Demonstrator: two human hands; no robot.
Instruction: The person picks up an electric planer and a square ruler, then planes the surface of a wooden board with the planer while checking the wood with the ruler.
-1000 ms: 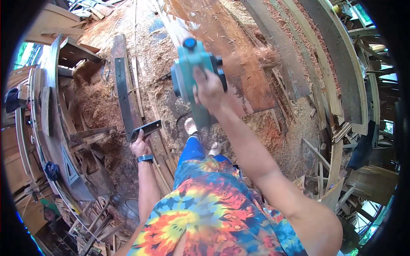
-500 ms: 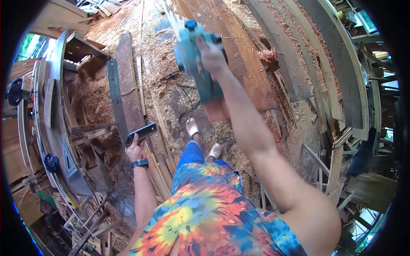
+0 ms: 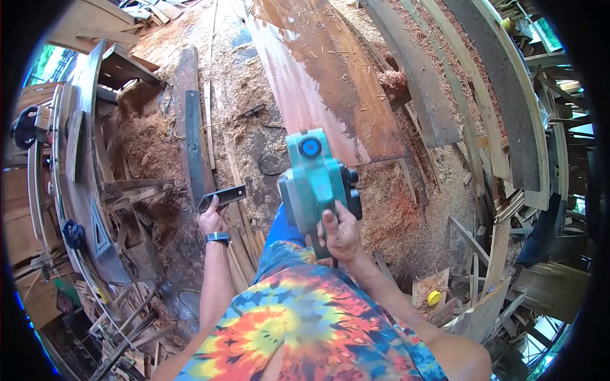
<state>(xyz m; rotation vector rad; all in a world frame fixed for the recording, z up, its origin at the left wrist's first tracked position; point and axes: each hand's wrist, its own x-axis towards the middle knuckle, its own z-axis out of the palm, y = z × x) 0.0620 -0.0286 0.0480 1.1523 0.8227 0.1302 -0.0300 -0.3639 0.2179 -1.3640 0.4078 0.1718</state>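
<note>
My right hand (image 3: 341,233) is closed round the rear handle of a green electric planer (image 3: 311,174) with a blue-topped knob. The planer is close in front of my body, at the near end of a wide reddish-brown board (image 3: 356,95). Along that board's left side runs a paler, freshly planed strip (image 3: 298,95). On the left, my left hand (image 3: 212,220) grips the corner of a carpenter's square (image 3: 192,136). Its long dark blade points away from me and its short black arm points right. The planer's underside is hidden.
Wood shavings (image 3: 387,203) cover the ground. Several long planks (image 3: 413,76) lie to the right. A dark cord (image 3: 270,162) lies left of the planer. At the lower right is a yellow round object (image 3: 434,298); at the left is a blue set square (image 3: 100,232).
My right hand has drawn the planer back from the middle of the board towards my body, uncovering the pale strip. My left hand has shifted slightly right with the square.
</note>
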